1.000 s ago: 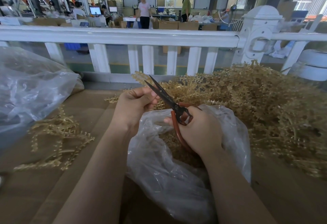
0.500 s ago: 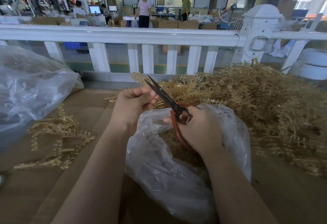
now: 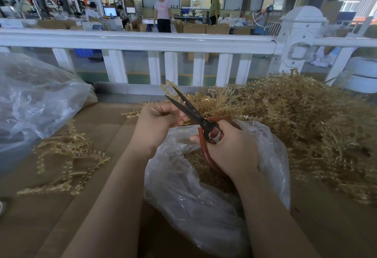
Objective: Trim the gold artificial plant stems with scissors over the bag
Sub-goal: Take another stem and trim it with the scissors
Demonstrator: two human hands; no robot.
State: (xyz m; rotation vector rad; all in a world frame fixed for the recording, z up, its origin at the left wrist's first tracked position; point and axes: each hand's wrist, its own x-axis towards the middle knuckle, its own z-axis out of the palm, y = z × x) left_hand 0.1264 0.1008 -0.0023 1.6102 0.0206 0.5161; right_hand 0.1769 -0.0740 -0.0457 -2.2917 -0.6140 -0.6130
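My right hand (image 3: 228, 147) grips the red handles of dark-bladed scissors (image 3: 188, 109), whose blades stand parted and point up and left. My left hand (image 3: 157, 123) pinches a gold plant stem (image 3: 168, 86) right beside the blades; the stem's tip curls up behind them. Both hands hover over a clear plastic bag (image 3: 183, 192) with gold cuttings inside. A large heap of gold stems (image 3: 306, 127) lies to the right on the brown cardboard surface (image 3: 40, 217).
A smaller bunch of gold stems (image 3: 65, 160) lies at the left. A big clear plastic bag (image 3: 34, 102) bulges at the far left. A white railing (image 3: 142, 41) runs across behind the work surface, with people and boxes beyond it.
The scissor blades look slightly more parted than before. Both hands stay almost where they were.
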